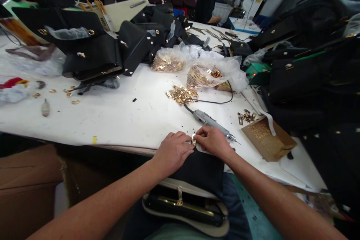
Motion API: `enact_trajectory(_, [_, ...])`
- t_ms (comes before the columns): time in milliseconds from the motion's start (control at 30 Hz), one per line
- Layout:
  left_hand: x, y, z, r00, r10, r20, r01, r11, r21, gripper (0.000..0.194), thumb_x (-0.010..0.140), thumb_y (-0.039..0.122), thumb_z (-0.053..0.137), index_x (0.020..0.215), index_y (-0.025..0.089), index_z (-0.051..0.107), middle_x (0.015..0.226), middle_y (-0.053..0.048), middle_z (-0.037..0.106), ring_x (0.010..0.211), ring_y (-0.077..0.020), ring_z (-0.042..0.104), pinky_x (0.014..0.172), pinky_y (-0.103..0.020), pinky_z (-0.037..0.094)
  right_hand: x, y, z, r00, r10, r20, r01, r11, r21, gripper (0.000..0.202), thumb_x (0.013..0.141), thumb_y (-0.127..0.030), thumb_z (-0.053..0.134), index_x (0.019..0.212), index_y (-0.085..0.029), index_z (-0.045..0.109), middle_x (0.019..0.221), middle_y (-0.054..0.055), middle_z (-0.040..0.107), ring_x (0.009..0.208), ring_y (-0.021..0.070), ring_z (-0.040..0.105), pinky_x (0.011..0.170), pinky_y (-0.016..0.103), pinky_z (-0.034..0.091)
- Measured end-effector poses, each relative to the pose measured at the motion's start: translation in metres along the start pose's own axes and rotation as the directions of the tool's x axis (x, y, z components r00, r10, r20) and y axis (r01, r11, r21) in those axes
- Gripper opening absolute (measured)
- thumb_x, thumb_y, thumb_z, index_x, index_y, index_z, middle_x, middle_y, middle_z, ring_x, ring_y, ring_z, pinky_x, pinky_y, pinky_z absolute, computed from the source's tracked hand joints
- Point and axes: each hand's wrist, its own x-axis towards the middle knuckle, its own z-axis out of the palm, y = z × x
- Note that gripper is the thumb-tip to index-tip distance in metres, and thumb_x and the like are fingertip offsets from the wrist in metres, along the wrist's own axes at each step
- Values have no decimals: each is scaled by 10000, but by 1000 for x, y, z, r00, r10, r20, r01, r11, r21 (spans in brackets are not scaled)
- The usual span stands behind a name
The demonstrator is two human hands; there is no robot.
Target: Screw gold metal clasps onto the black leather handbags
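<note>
A black bag point(197, 170) with its zippered opening toward me lies at the front edge of the white table, over my lap. My left hand point(174, 150) rests on the bag's flap, its fingers closed beside a small gold metal piece point(194, 140). From the other side, my right hand point(212, 140) pinches that piece at the flap's edge. A grey electric screwdriver point(209, 120) lies just beyond my right hand, its tip pointing right. Further back is a loose pile of gold metal parts point(181, 95).
Plastic bags of gold parts point(201, 75) stand behind the pile. A cardboard tray point(267, 138) of tiny screws lies at the right. Black bags point(92, 54) are heaped on both sides. A small bottle point(45, 108) stands left. Another person point(209, 0) is at the back.
</note>
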Motion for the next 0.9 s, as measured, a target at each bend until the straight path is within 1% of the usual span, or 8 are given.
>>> enact_trajectory(100, [0,3,-1,1000,5,21,-6,999,41,183,992,236,570,1118,250,702,1226,-54,671,1125,-242,576,896,-409,445,1,1,-1,1000,2,12,-2,1000,28,95,807,-298,694,790,-205,705,630,-13,703,469,127,610,474,240,428])
enact_trajectory(233, [0,7,0,999,9,37,-12,996,94,240,1016,222,497,1191,223,661,1363,-67,612,1192,-258,559,934,-435,443,4,5,-4,996,28,83,-36,995,94,128,835,-310,649,781,-212,710,596,-10,682,468,133,617,445,224,426])
enact_trajectory(300, [0,7,0,999,17,41,-21,995,99,263,1021,217,479,1231,209,637,1390,-71,602,1237,-260,542,955,-440,436,7,9,-5,993,46,109,-59,991,122,135,838,-305,630,781,-212,709,603,-4,686,486,136,630,447,217,436])
enact_trajectory(500, [1,4,2,999,24,36,-26,998,58,262,1019,227,488,1236,221,635,1413,-60,604,1282,-258,531,966,-441,422,10,9,-6,985,103,136,-122,983,138,117,809,-256,607,785,-200,707,654,4,710,485,126,638,419,198,417])
enact_trajectory(633, [1,3,4,999,28,19,-28,999,43,265,1022,227,480,1236,214,636,1421,-49,606,1290,-261,525,973,-447,413,9,6,-6,987,85,133,-102,986,131,125,815,-251,587,771,-201,693,632,-4,693,473,126,629,423,203,419])
enact_trajectory(767, [2,2,4,999,33,14,-33,999,35,246,1006,221,515,1213,211,647,1387,-42,631,1268,-258,538,954,-446,420,10,9,-6,989,65,131,-79,992,103,122,823,-267,591,785,-199,686,616,-2,690,456,119,607,423,202,403])
enact_trajectory(900, [3,3,5,999,40,-8,-40,999,31,219,998,209,533,1179,208,656,1355,-29,650,1240,-254,553,941,-445,427,11,11,-6,987,39,154,-58,990,128,128,829,-285,597,792,-197,682,621,-15,677,463,112,609,438,196,410])
